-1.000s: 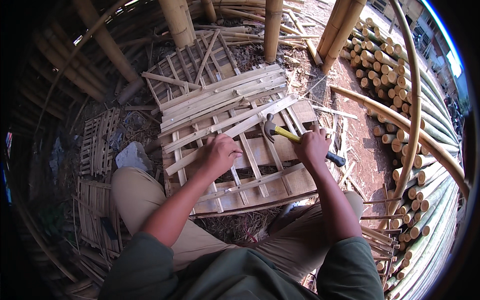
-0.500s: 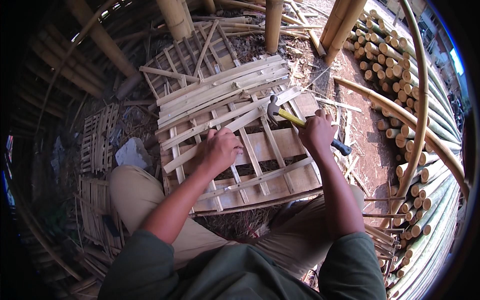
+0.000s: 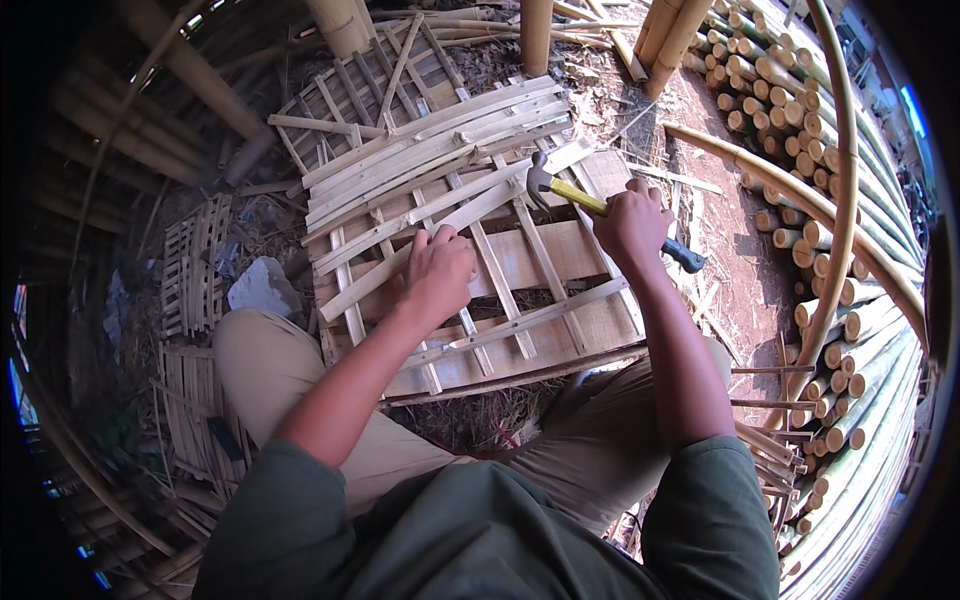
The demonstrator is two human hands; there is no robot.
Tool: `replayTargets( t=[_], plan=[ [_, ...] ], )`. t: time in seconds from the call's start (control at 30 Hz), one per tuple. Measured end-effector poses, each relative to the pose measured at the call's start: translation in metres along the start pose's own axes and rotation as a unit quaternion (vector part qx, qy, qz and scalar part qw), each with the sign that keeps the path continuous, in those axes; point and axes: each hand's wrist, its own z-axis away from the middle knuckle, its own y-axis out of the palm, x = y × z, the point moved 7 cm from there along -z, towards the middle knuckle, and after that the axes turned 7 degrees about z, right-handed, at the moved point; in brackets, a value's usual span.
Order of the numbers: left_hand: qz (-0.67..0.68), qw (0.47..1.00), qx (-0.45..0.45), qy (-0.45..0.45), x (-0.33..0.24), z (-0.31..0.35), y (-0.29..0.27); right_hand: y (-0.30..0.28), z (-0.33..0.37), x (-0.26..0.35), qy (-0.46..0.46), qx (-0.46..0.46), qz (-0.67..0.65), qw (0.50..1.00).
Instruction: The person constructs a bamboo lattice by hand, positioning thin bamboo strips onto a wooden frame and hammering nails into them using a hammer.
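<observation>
My left hand point(image 3: 440, 270) is closed over a pale bamboo slat point(image 3: 362, 287) that lies diagonally across a lattice frame. Its fingertips curl over the slat's far edge; anything small between them is hidden. In my right hand point(image 3: 634, 226) is a claw hammer point(image 3: 574, 194), gripped around its yellow and black handle. The hammer's metal head points left, above the slat's upper right part. Beneath lies the lattice of crossed slats point(image 3: 496, 275), resting on a wooden board point(image 3: 545, 250). Several slats point(image 3: 430, 140) lie side by side across its far part.
A stack of cut bamboo poles point(image 3: 850, 330) fills the right side, with a long curved pole point(image 3: 780, 180) before it. Upright bamboo posts point(image 3: 537, 35) stand behind the board. At left are a pale stone point(image 3: 264, 286) and a small slatted panel point(image 3: 192, 265).
The whole view has shifted slightly, so board and hands appear a little higher. Both hands keep their holds, on the slat and on the hammer.
</observation>
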Motion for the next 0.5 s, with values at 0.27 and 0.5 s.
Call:
replayTargets(
  t=[0.27,0.5],
  plan=[
    [0.353,0.927,-0.010,-0.129,-0.013,-0.007,0.000,-0.009,0.007,-0.002,-0.031,-0.082,-0.134,0.987],
    [0.376,0.917,-0.093,-0.096,-0.018,-0.004,-0.014,0.003,0.045,0.063,-0.140,0.203,-0.406,0.880]
  ],
)
